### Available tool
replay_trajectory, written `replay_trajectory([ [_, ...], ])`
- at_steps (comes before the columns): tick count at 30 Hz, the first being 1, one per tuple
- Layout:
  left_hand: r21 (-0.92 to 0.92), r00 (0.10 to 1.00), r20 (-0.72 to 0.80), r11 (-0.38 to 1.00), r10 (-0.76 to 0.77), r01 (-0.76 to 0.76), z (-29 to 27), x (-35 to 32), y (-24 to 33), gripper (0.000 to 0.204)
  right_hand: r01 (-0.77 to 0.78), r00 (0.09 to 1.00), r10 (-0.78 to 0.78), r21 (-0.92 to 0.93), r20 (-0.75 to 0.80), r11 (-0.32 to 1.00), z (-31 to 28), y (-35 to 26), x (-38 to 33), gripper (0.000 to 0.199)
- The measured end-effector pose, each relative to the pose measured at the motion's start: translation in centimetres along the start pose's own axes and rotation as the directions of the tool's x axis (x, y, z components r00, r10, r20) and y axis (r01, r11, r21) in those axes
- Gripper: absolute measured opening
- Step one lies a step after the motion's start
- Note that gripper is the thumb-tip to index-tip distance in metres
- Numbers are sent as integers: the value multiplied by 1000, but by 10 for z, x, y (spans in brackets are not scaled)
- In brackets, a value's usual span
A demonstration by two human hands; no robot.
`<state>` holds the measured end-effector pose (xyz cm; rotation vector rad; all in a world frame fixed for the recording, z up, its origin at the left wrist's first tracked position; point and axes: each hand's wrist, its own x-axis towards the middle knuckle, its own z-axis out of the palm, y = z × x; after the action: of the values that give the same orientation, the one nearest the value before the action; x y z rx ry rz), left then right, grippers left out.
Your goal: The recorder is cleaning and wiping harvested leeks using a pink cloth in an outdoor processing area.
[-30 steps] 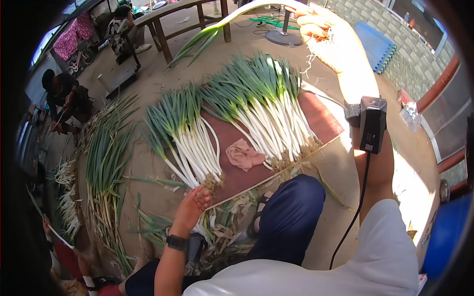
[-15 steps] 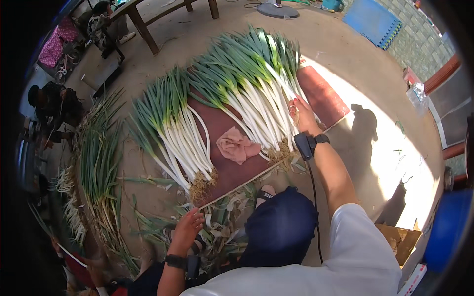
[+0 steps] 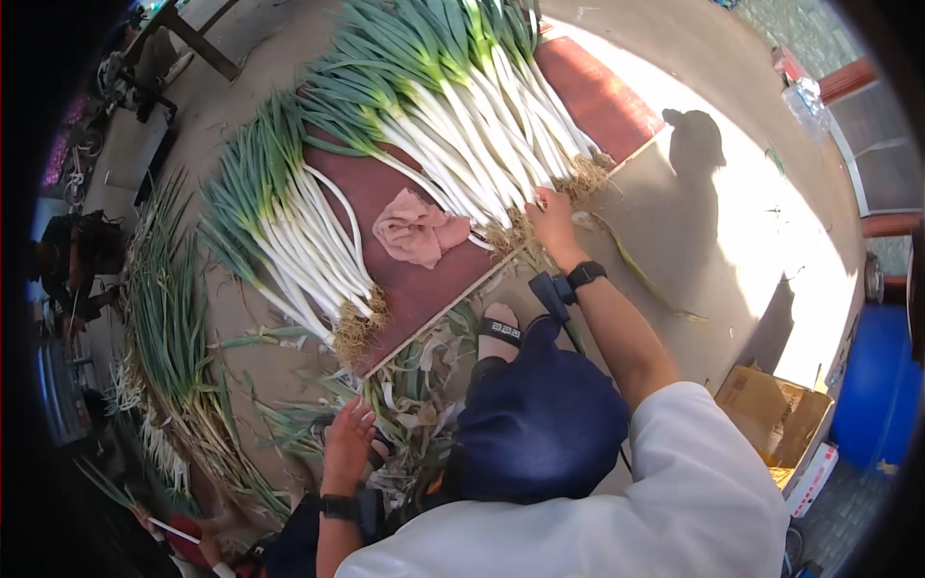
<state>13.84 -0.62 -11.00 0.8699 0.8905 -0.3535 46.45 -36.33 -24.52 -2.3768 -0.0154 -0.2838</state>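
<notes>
My right hand (image 3: 553, 223) rests at the root ends of the large right bunch of green onions (image 3: 462, 106) lying on a red-brown board (image 3: 414, 289); its fingertips are buried in the roots. My left hand (image 3: 347, 441) lies low by my knee, fingers apart, on a heap of trimmed leaves and skins (image 3: 409, 405). A second bunch of green onions (image 3: 289, 241) lies on the board's left side. Between the two bunches sits a crumpled pink cloth (image 3: 419, 231). Both wrists wear black bands.
Untrimmed onions (image 3: 164, 328) are piled along the ground at left. A cardboard box (image 3: 771, 414) and a blue barrel (image 3: 872, 376) stand at right. Table legs (image 3: 198, 39) are at the top left. Another person's hand (image 3: 188, 530) shows at the lower left.
My right hand came down from high up, where it held an onion, to the root ends of the right bunch. My left hand dropped from the left bunch's roots to the trimmings.
</notes>
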Motion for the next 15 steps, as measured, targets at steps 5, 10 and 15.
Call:
replay_trajectory([
  [5,-5,1000,-2,1000,-27,27,-5,8,0,41,-588,640,724,770,255,248,7,52,-61,7],
  [10,-37,995,23,995,-93,94,-22,13,9,38,-84,993,31,495,114,865,69,54,-19,8],
  [15,272,988,115,960,-106,71,-12,32,20,43,-159,963,242,-476,117,865,21,133,-28,17],
])
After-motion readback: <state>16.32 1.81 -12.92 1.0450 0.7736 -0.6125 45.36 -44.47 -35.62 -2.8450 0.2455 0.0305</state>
